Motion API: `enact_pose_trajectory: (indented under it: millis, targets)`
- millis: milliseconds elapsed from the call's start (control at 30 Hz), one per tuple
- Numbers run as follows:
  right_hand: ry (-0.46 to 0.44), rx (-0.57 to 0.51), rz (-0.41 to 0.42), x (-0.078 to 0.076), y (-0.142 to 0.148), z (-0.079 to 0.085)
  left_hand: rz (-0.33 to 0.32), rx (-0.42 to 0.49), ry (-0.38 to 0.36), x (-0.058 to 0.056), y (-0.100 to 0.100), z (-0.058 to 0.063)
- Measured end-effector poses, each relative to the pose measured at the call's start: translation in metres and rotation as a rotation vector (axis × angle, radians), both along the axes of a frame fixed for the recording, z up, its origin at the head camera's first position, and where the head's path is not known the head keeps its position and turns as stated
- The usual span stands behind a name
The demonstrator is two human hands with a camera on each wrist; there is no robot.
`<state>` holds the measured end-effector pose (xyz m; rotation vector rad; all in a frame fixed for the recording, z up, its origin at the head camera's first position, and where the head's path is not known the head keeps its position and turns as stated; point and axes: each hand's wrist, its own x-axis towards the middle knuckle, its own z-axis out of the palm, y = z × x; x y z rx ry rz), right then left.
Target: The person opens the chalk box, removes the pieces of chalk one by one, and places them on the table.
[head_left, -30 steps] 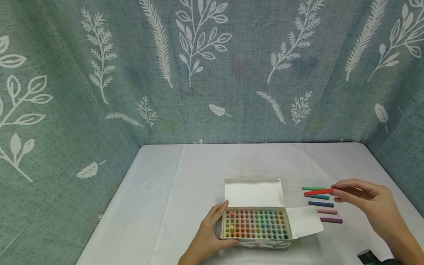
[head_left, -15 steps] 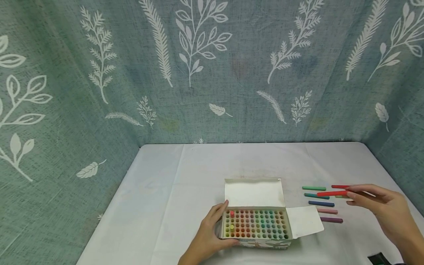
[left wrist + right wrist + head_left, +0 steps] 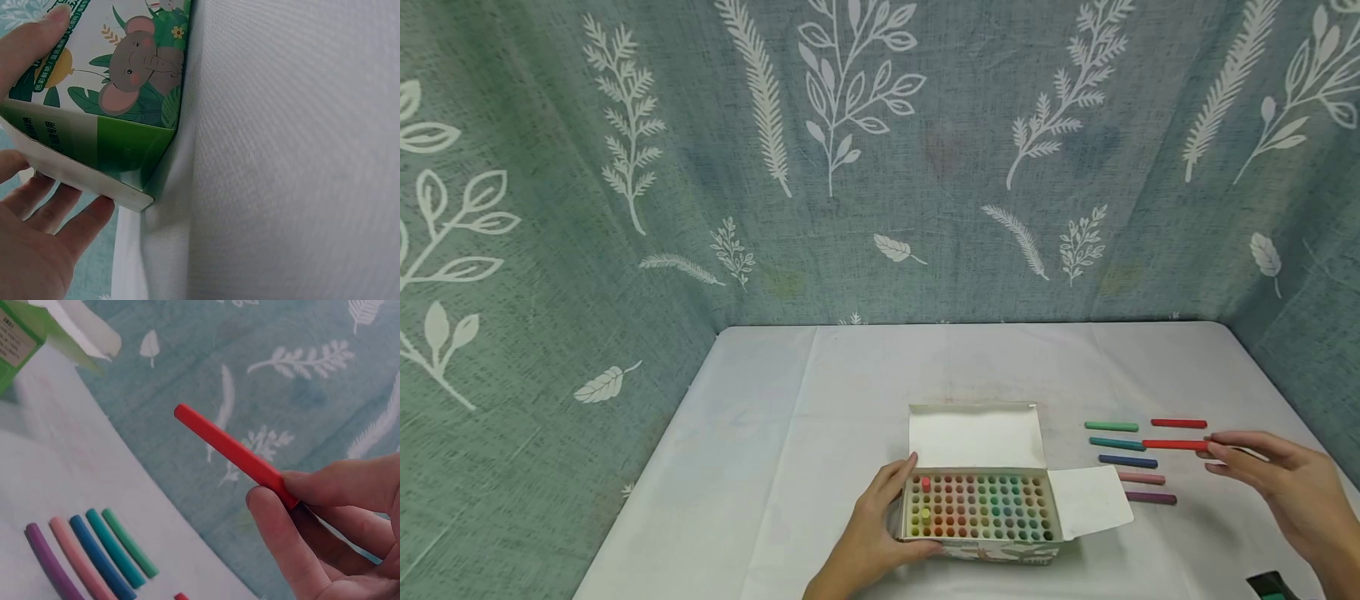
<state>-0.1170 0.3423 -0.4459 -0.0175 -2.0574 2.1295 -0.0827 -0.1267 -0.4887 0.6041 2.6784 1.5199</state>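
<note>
My left hand (image 3: 868, 525) grips the left end of an open cardboard box (image 3: 140, 56), thumb on the front printed with an elephant, other fingers behind. The box's perforated insert (image 3: 977, 506) has rows of round holes; a red and a yellow stick end stand out of it. My right hand (image 3: 1273, 479) pinches one end of a red chalk stick (image 3: 231, 450) between thumb and fingers; its free end points left. In the head view this stick overlaps the right end of a teal chalk stick (image 3: 1112, 443); whether they touch I cannot tell.
Green (image 3: 1111, 427), blue (image 3: 1128, 461), pink (image 3: 1141, 478) and purple chalk sticks (image 3: 1152, 498) lie in a column right of the box, with another red one (image 3: 1178, 423) further right. The box's raised lid (image 3: 976, 437) and side flap (image 3: 1090, 502) stand out. A leaf-patterned curtain (image 3: 880, 167) surrounds the white table.
My right hand has moved to the right and slightly down with the red chalk stick, uncovering the other red stick on the table. My left hand and the box stay put.
</note>
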Motion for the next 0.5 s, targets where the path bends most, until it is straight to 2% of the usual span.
enact_pose_trajectory:
  millis: [233, 500]
  targets:
    - [-0.177, 0.000, -0.071, 0.002, 0.012, -0.012, -0.001, 0.003, 0.003, 0.000, 0.000, -0.001]
    - [-0.280, -0.053, -0.078, -0.001, 0.030, -0.028, 0.000, 0.005, 0.006, 0.000, 0.000, 0.000]
